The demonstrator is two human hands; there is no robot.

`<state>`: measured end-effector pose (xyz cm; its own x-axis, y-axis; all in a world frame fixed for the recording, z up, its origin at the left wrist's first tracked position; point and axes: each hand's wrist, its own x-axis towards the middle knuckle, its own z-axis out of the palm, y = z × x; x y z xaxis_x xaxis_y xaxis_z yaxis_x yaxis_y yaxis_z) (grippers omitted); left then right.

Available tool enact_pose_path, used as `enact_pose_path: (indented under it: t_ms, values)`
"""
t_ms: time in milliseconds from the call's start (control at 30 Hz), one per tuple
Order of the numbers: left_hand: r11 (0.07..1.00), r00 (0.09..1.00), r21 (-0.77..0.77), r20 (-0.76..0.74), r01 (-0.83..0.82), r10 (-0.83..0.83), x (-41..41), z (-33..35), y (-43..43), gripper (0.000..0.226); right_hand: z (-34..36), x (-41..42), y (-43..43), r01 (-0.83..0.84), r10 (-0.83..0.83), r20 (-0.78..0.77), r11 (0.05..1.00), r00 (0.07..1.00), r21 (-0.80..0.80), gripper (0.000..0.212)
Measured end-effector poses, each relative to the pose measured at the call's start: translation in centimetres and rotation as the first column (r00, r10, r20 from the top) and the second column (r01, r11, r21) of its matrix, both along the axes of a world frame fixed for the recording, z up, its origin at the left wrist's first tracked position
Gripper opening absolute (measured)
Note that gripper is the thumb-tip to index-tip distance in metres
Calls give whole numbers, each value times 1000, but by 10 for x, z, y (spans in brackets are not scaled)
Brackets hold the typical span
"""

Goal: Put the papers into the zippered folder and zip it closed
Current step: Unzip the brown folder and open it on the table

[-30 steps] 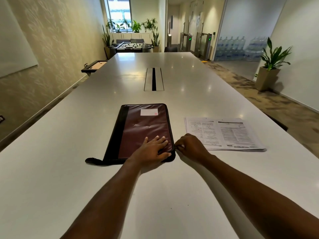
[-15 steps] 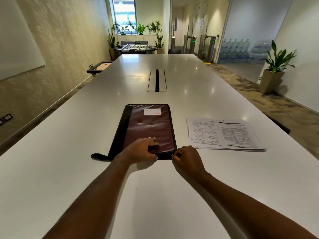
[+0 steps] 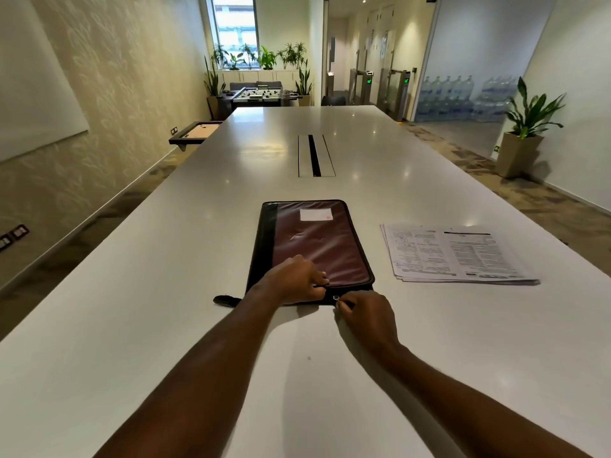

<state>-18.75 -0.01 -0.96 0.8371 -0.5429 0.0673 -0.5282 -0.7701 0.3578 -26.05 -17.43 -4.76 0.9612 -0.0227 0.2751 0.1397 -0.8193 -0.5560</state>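
A maroon zippered folder point(image 3: 317, 246) with black trim lies flat on the white table point(image 3: 165, 325), a white label near its far edge. My left hand point(image 3: 292, 280) presses on the folder's near edge, fingers curled onto it. My right hand point(image 3: 367, 317) pinches the small metal zipper pull point(image 3: 336, 298) at the middle of the near edge. A stack of printed papers point(image 3: 453, 254) lies on the table to the right of the folder, apart from it.
A black strap point(image 3: 226, 299) sticks out from the folder's near left corner. A cable slot point(image 3: 315, 156) sits in the table's middle, farther away. The table's right edge runs just beyond the papers. A potted plant point(image 3: 525, 127) stands on the floor at right.
My right hand has moved from the folder's near right corner leftward along the near edge with the zipper pull. My left hand slid back from the cover to the near edge.
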Motion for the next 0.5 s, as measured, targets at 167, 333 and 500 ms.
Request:
enact_pose_path:
  t_ms: [167,333,500]
  values:
    - [997,997,1,0,80,-80,7,10,3,21,-6,0,38,-55,89,-127,968,988,246,16]
    - [996,996,8,-17,91,-91,20,17,6,31,-8,0,75,-31,90,-172,947,981,319,19]
    - [997,996,13,-41,80,-79,23,22,-1,36,-5,5,113,-93,106,-229,993,968,70,24]
